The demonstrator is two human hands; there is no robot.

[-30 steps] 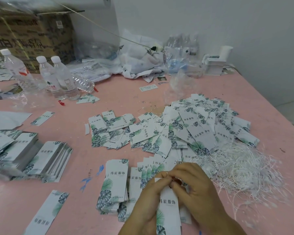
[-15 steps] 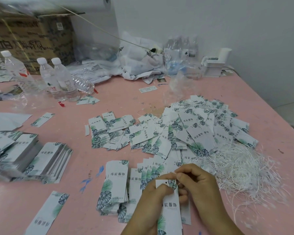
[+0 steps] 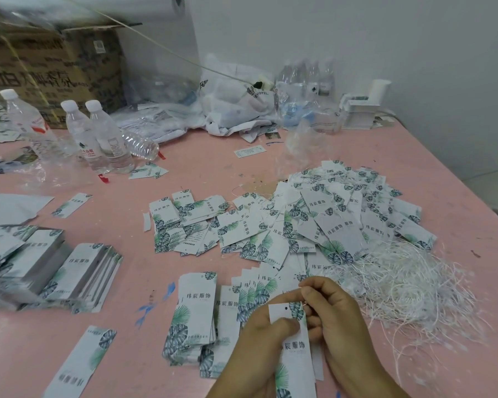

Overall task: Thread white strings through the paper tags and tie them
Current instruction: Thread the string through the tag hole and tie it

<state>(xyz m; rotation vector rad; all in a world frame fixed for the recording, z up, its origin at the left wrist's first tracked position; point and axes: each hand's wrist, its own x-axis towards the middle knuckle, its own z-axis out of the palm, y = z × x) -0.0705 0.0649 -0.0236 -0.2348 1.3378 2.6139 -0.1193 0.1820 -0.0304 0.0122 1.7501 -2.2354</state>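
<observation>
Head view: tag (image 3: 292, 334) lower between hands (image 3: 302, 334).

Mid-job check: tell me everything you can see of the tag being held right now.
The held tag is a long white card, paper by its look, with a green leaf print at its top right corner, dark characters mid-way and a small punched hole near its top edge. It stands lengthwise above the pink table. The left hand pinches it below the hole; the right hand pinches a thin white string at its upper right.
</observation>
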